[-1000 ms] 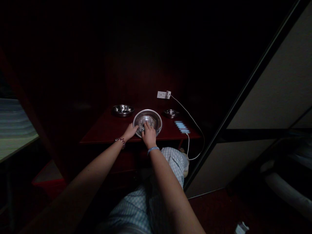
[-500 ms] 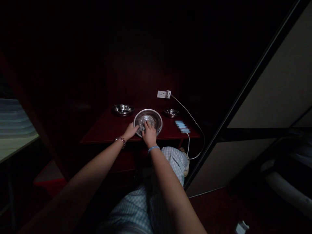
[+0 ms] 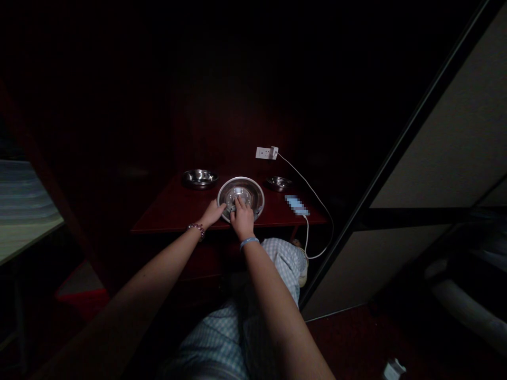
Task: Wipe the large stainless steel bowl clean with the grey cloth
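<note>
Nothing has clearly moved: left hand (image 3: 214, 213) pinches the bowl (image 3: 250, 195) at its rim; right hand (image 3: 243, 219), inside, has a grip I can't tell. Pressing hard could tip it.

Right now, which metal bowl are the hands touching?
The middle bowl, at the front: left hand on its rim, right hand inside. The left bowl and right bowl sit farther back, untouched.

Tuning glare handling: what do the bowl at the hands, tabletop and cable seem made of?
Bowl: likely polished stainless steel; silvery, with bright reflections.
Tabletop: probably wood or wood-look board, perhaps lacquered; flat, straight-edged, dark red, too dim to show grain.
Cable: probably a plastic or rubber sheath; white, smooth-looking, hanging in a loose curve.
</note>
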